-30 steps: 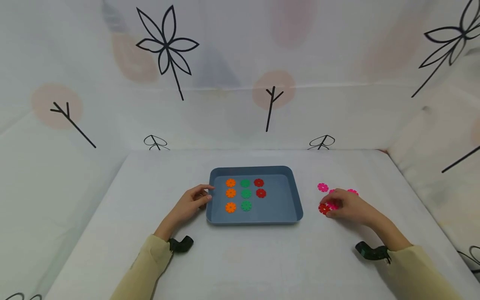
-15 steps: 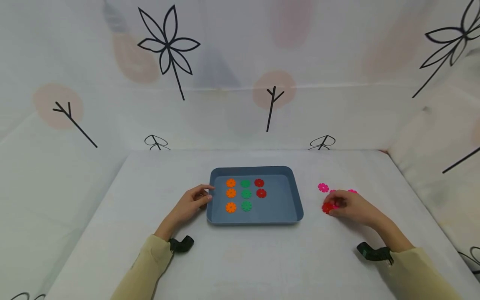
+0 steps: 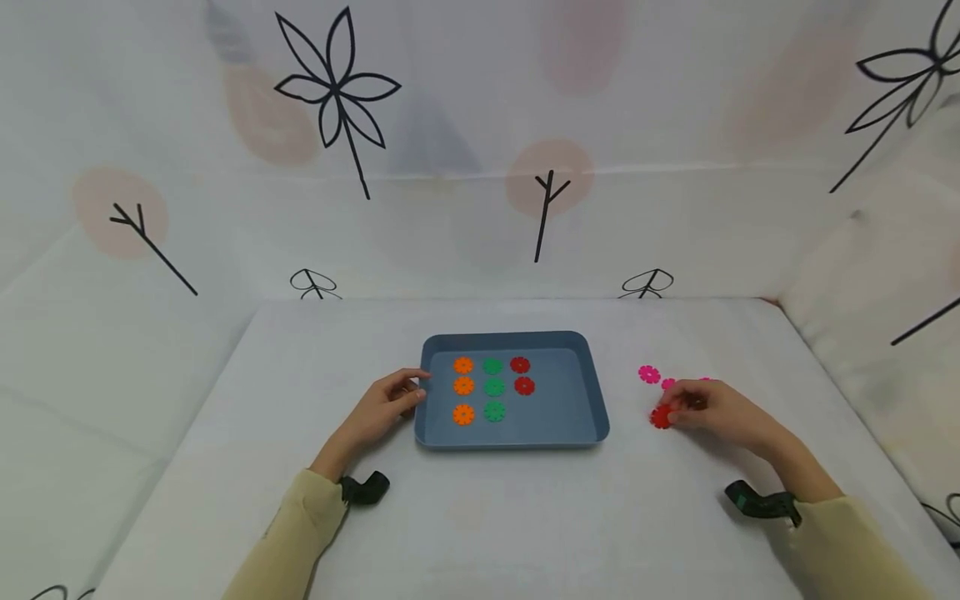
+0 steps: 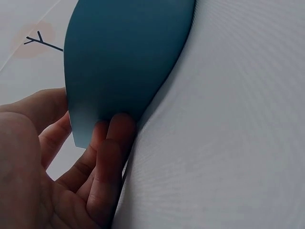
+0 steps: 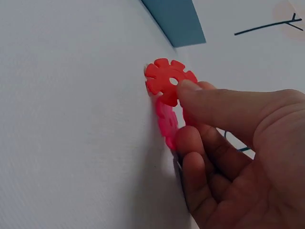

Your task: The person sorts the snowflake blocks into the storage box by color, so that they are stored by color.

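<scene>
In the head view, my left hand (image 3: 386, 408) holds the left rim of a blue-grey tray (image 3: 566, 417). Its curled fingers (image 4: 107, 162) lie against the outer wall in the left wrist view, while another digit reaches behind the rim. Right of the tray, my right hand (image 3: 716, 412) pinches a red flower-shaped plastic disc (image 5: 162, 78) by its edge, thumb on its face. Behind this disc shows a pink one (image 5: 167, 124); whether the fingers touch it I cannot tell. Inside the tray stand columns of orange discs (image 3: 463, 386), green discs (image 3: 494, 387) and two red discs (image 3: 524, 386).
Pink flower discs lie on the white tabletop (image 3: 480, 517) around the right hand, one pink disc (image 3: 648, 374) nearest the tray; the hand partly hides others. A patterned cloth wall (image 3: 450, 225) stands behind the table. Each wrist wears a dark camera (image 3: 761, 502).
The right hand with the red disc has shifted slightly to the right over the pink discs and lifted it a little. The left hand and tray stay put.
</scene>
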Demonstrator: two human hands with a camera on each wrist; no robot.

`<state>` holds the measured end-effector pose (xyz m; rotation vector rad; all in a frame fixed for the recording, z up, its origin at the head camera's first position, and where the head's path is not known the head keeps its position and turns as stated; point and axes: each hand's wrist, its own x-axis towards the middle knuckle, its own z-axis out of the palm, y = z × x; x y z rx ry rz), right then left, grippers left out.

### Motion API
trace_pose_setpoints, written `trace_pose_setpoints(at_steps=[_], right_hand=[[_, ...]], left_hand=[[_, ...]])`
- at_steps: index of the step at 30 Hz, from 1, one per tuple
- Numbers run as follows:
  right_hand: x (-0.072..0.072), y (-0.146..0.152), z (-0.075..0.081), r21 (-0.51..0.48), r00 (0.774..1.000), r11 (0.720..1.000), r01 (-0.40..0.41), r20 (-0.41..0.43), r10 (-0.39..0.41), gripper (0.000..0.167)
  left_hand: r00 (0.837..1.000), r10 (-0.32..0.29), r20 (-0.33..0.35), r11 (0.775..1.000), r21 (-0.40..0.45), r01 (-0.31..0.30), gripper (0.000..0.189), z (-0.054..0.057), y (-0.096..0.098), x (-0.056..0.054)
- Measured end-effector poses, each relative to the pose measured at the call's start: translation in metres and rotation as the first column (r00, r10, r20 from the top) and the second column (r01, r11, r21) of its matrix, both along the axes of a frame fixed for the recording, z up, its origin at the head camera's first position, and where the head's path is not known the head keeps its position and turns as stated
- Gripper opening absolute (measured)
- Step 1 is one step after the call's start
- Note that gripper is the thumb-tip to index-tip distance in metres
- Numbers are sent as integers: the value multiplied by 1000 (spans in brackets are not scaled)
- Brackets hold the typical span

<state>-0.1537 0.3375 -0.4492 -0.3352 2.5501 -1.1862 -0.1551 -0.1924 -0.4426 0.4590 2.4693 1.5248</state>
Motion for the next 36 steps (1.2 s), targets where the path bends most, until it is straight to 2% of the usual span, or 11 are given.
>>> trace_pose_setpoints(at_steps=[3, 6, 10, 14, 20, 23, 30, 36], right_hand=[[-2, 3, 0, -17, 999, 999, 28, 20, -28, 20], [-5, 3, 1, -28, 998, 998, 56, 31, -55, 21], [-9, 2, 5, -45, 998, 997, 61, -2, -61, 25], [-16, -7, 13, -55, 998, 997, 52, -29, -54, 31], [-29, -27, 25, -72, 998, 996, 59, 16, -58, 35], [-34, -37, 29, -76, 999, 996, 54, 8, -53, 35], [-46, -58, 38, -62, 999, 998, 14, -30, -15, 26], [-56, -75, 42, -89, 998, 995, -39, -42, 36, 22]], left_hand=[[1000, -1, -6, 1000, -14, 1, 35, -7, -1, -4], [1000, 9, -4, 1000, -15, -9, 35, -20, -4, -10], [1000, 20, -3, 1000, -6, -20, 36, -32, -7, -15], [1000, 25, -6, 1000, 6, -25, 35, -34, -8, -16], [1000, 18, -14, 1000, 9, -18, 33, -34, -9, -15], [1000, 20, -13, 1000, 9, -20, 32, -34, -10, -14], [1000, 16, -11, 1000, 15, -16, 33, -37, -10, -14], [1000, 21, -16, 1000, 7, -21, 32, -33, -8, -14]])
